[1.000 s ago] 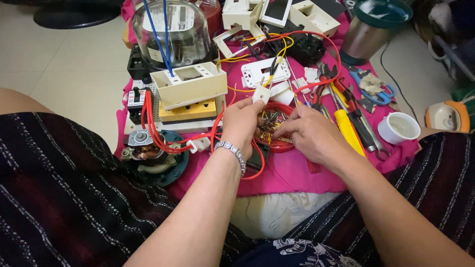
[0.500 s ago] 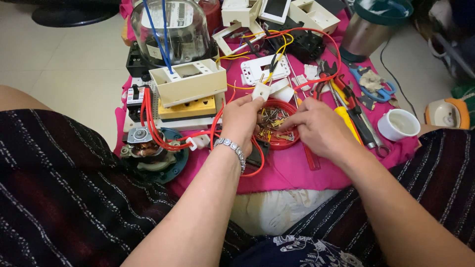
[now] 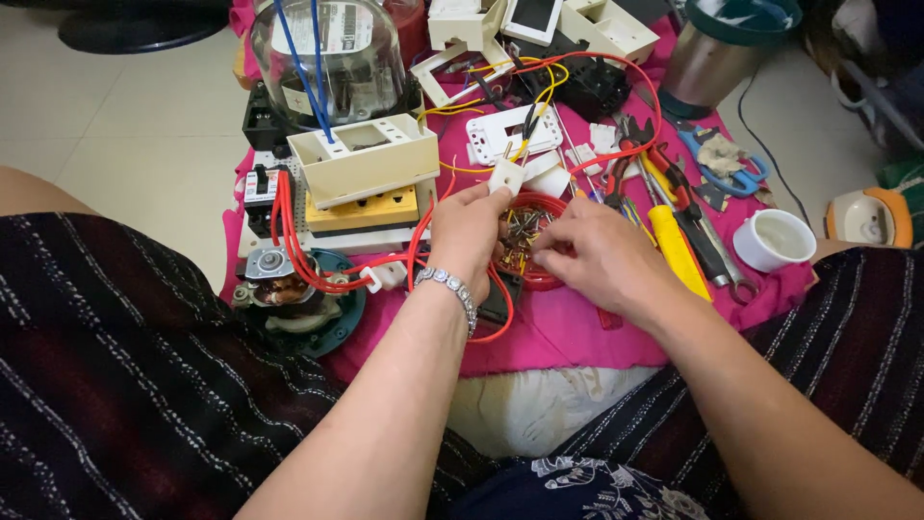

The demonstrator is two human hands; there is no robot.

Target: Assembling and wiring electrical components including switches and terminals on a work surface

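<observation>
1. Pink cloth (image 3: 577, 332) covered the low surface between the person's knees; what lay beneath it was hidden.
2. The left hand (image 3: 469, 236) had its grip pinched on a small white plug (image 3: 507, 175), held just above the far left edge of a red round tray (image 3: 547, 204).
3. The right hand (image 3: 602, 255) lay over the near right part of that tray, its fingertips curled down into the contents. Whether that grip had closed on anything could not be told, since the fingers hid their own tips.
4. The tray held a heap of small metal screws (image 3: 520, 229), too fine to tell apart, partly covered by both hands.
5. A white cup (image 3: 775, 239) stood at the right edge of the cloth; its inside looked pale, the contents unclear.
6. A glass-domed meter (image 3: 327, 58) stood far left, its top cut off by the frame, blue wires running down its front.
7. A cream box (image 3: 366, 159) sat on a yellow block (image 3: 364, 209), left of the hands.
8. Red wires (image 3: 298, 250) looped from there to a motor (image 3: 289, 294) near left.
9. A yellow-handled screwdriver (image 3: 676, 252) lay just right of the right hand.
</observation>
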